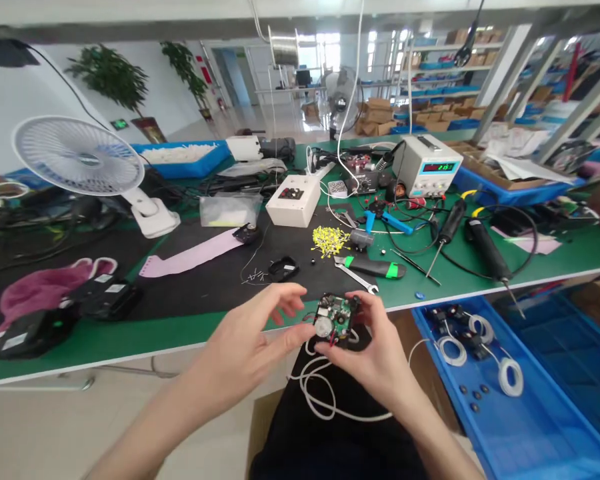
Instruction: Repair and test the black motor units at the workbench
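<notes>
Looks about midway, just judging from one view. Holding the bare circuit board point(339, 312) in the right hand point(383, 353), pinched between thumb and fingers, just off the near edge of the surface point(175, 333). Got the left hand point(253, 333) spread wide beside it, thumb right by the round silvery disc point(323, 327) on the board; can't tell if actually touching.

Done side: can see components already on the board, plus some thin wires point(309, 317) at the edge. Can't vouch for the connections, too small to make out.

Left to do: can't spot any cover over the board face, so would call it unfinished. Also noticed a loose black ring point(293, 269) on the dark mat point(205, 288), well apart from the board; can't say if related. Got a white cable point(360, 418) looped below the hands too, but can't see any join.

Not touching the wrench point(359, 278) or the corded tools point(487, 250). Can see coiled cables point(511, 377) in the blue bin point(500, 433) too; can't judge if finished.
</notes>
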### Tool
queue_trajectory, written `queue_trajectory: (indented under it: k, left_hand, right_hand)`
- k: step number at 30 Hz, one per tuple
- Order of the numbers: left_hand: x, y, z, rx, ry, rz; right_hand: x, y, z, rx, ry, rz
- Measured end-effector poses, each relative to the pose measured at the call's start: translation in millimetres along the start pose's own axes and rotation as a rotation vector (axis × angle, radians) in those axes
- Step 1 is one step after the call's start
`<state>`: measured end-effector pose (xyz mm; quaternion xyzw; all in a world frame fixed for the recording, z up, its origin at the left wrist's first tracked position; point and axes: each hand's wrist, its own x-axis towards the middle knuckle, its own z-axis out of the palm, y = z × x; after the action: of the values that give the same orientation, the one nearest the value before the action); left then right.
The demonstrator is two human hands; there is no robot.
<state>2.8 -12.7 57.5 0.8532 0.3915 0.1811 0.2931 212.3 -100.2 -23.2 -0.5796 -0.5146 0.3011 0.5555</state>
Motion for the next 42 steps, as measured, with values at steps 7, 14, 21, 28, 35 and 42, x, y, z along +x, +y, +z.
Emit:
queue_trajectory:
  k: [7,14,21,28,35,42]
  left_hand:
    - [2.7,-29.2,66.8,-0.496,0.063,-0.099]
    - [17.7,-34.3,70.8,-0.572,0.093,-0.144]
    - [22.0,-54.5,77.0,-0.13,0.182,-0.124]
    - [41.8,-96.0,105.2,0.14,0.265,0.121]
    - [42.9,-103.0,108.7,0.154,0.321,0.122]
    - [47.0,-112.8,99.6,0.184,0.268,0.203]
  right_hand:
    - [25.5,9.2,-3.1,0.336,-0.189,0.102]
    - [26.4,20.7,-1.5,0.23,-0.223,0.143]
    - [26.8,19.9,-29.3,-0.108,-0.142,0.07]
    - [55.8,20.9,-140.2,-0.591,0.349,0.021]
    - [112.5,59.5,-270.9,-0.953,0.475,0.265]
    - [131.2,80.9,-294.2,-0.703,0.395,0.37]
